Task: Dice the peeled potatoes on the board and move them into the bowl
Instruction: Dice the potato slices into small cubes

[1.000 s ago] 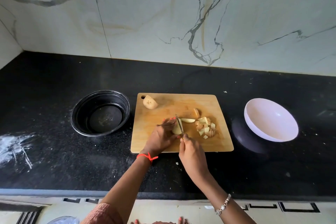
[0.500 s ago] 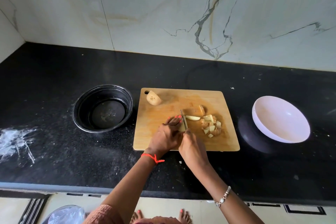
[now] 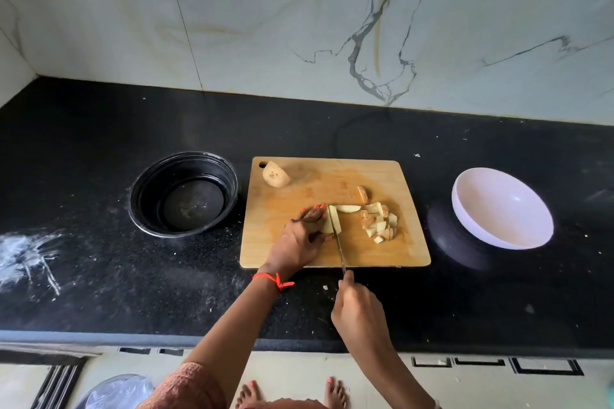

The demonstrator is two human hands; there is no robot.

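A pale, peeled potato chunk (image 3: 332, 220), already split lengthwise into two slabs, is held near the middle of the rectangular light wooden chopping board (image 3: 392, 252) by the left hand (image 3: 299, 242), whose fingers are curled over it with the tips pressed on its far end. The thin steel knife (image 3: 339, 249) is laid along the chunk's right side, its handle enclosed by the curled fingers of the right hand (image 3: 357, 309) at the board's near edge. Just right of the chunk, a curved slice (image 3: 348, 208) and a small heap of diced potato cubes (image 3: 378, 221) are seen on the board; a rounded potato half (image 3: 275, 174) is set at its far left corner. A round white bowl (image 3: 498, 206) is placed right of the board on the black speckled stone counter (image 3: 83, 149), a round black bowl (image 3: 139, 189) to the left.
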